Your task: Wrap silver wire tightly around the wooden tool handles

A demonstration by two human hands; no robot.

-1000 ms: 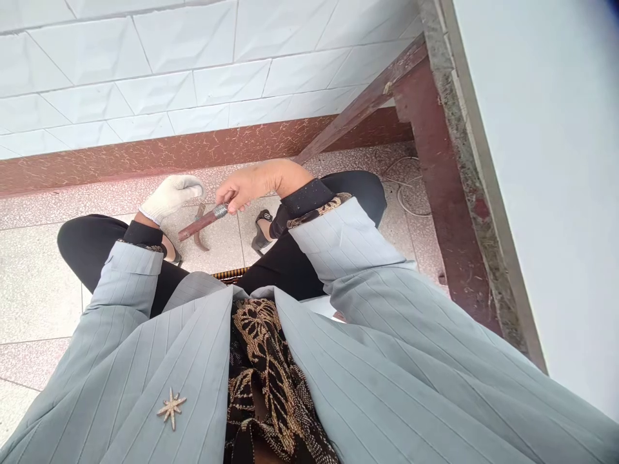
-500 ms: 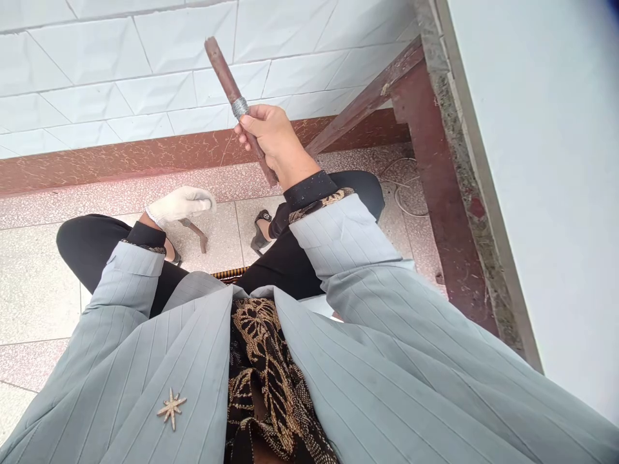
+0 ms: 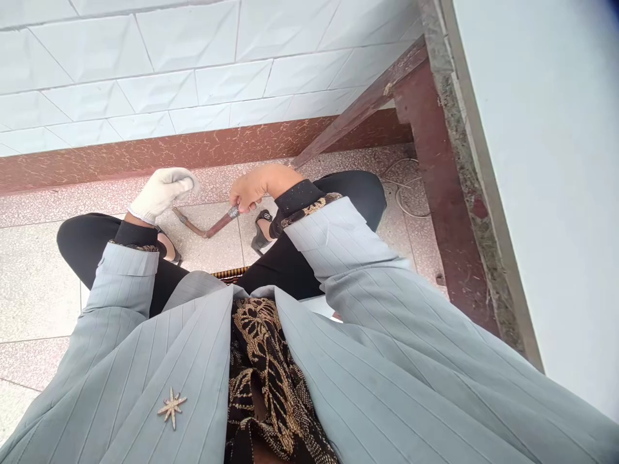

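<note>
My right hand (image 3: 261,183) is bare and closed around a reddish-brown wooden stick (image 3: 220,223). Silver wire is wound round the stick in a band (image 3: 234,211) just at my fingers. The stick slants down to the left, and its upper part is hidden by my hand. A second, thinner brown stick (image 3: 194,228) is on the floor side, and the two ends meet in the view; whether they touch I cannot tell. My left hand (image 3: 164,192), in a white glove, has its fingers curled above and left of that stick. Something greyish shows at its fingertips, too unclear to name.
A white tiled wall (image 3: 193,45) with a brown skirting (image 3: 120,158) stands ahead. At the right are a reddish-brown wooden frame (image 3: 445,193) and a pale cable (image 3: 403,200) on the speckled floor (image 3: 39,283). My shoes (image 3: 264,232) flank the second stick.
My right hand has come down and turned over, so the stick that pointed up now points down toward the second stick. My left hand has moved slightly left and up.
</note>
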